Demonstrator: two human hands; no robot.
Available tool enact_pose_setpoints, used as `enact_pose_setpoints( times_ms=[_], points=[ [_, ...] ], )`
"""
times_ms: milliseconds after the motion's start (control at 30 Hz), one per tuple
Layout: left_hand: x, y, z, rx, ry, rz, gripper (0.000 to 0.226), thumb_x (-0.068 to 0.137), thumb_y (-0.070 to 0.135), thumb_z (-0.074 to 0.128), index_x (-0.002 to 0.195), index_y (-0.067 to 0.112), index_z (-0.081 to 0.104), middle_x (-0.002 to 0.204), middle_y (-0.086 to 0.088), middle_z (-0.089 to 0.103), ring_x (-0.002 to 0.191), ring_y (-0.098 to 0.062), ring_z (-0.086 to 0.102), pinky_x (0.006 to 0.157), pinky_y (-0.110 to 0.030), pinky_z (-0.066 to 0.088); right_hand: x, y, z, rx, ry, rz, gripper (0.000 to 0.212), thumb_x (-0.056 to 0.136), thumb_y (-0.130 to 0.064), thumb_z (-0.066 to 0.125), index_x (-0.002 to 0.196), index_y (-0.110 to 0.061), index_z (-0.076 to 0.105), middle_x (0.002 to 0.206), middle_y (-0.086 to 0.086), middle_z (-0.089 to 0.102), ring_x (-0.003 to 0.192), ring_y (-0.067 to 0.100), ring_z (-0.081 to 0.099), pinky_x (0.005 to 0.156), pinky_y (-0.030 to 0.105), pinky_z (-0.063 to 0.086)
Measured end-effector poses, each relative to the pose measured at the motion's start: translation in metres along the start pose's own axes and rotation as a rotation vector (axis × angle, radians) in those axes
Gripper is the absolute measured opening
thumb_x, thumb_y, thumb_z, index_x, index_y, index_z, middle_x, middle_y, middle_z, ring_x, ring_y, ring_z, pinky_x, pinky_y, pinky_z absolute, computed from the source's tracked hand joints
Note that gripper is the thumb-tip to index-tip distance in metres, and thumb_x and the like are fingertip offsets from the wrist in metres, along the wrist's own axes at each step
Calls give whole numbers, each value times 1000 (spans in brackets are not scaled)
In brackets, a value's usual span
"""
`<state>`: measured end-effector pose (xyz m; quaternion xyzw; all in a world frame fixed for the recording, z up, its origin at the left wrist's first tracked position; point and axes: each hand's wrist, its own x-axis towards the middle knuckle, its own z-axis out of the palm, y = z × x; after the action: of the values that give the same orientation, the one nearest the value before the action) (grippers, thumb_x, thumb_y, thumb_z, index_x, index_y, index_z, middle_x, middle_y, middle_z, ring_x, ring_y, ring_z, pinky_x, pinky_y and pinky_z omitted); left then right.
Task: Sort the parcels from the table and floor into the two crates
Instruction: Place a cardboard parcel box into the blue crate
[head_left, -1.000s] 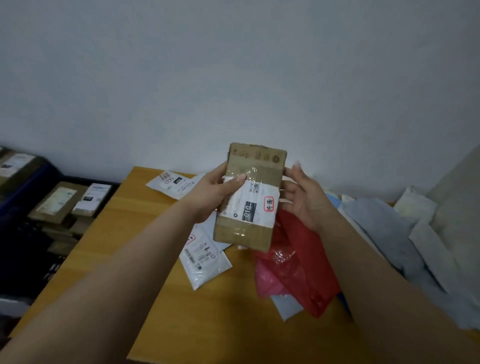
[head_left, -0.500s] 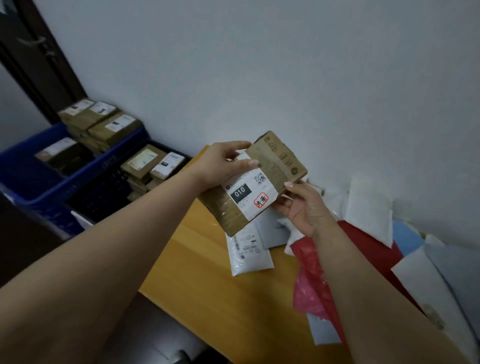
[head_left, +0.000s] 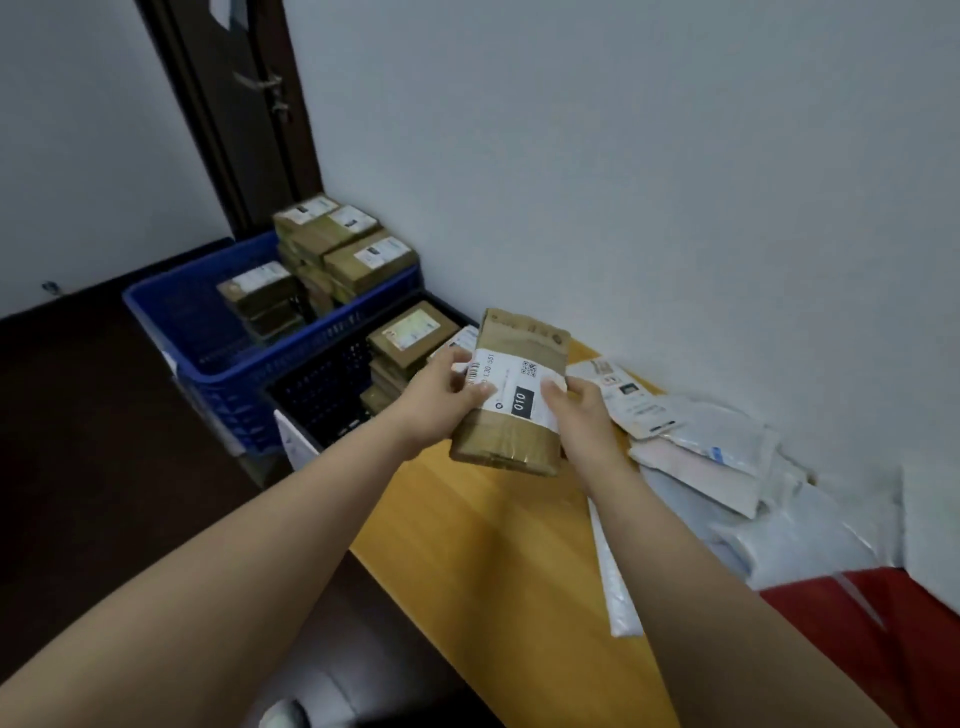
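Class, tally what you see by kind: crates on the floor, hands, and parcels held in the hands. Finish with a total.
Crates: 2, the blue crate and the black crate
Hands: 2, the left hand and the right hand
Held parcels: 1, the brown parcel
Total: 5

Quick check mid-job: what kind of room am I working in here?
Probably a small parcel-sorting corner in a plain room, not a warehouse. A blue plastic crate and a black plastic crate hold labelled brown cardboard parcels, and soft mailer bags are heaped on a yellow wooden table against a bare wall.
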<state>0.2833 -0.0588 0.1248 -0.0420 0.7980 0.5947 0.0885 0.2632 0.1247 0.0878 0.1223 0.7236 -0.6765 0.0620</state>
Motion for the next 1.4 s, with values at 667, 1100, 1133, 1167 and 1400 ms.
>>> enact_pose_setpoints(
  times_ms=[667,1100,1133,1167,1400],
  points=[
    [63,-149,-348,149,19,-169,51,92,21,65,140,16,48,131,-3,58,117,-17,55,100,-38,48,61,4,389,-360,23,-10,31,93,-42,59,114,-19,55,89,-11,60,81,7,61,63,24,48],
    [202,-188,-495,22,-97,-352,49,94,9,60,140,13,44,136,-3,52,112,-24,60,86,-43,57,207,-14,544,-495,-89,107,29,93,-43,59,102,-16,56,95,-2,57,77,6,50,58,22,36],
    [213,-189,-506,3,-90,-355,49,94,7,60,140,13,44,137,-3,52,112,-23,60,84,-41,58,216,-19,554,-509,-101,108,33,93,-44,58,104,-13,58,95,-2,58,77,6,51,57,20,34],
    [223,-189,-516,-11,-87,-358,49,94,5,59,140,13,44,137,-3,51,112,-23,60,82,-39,58,225,-23,563,-522,-117,113,36,93,-45,57,107,-12,60,97,-1,60,80,8,53,56,19,33],
    [298,-208,-575,156,-167,-269,55,90,2,63,141,14,46,136,-5,55,123,-21,54,107,-41,43,274,-29,624,-499,-145,263,46,90,-44,63,121,-11,54,109,2,59,95,18,56,74,30,45]
  ],
)
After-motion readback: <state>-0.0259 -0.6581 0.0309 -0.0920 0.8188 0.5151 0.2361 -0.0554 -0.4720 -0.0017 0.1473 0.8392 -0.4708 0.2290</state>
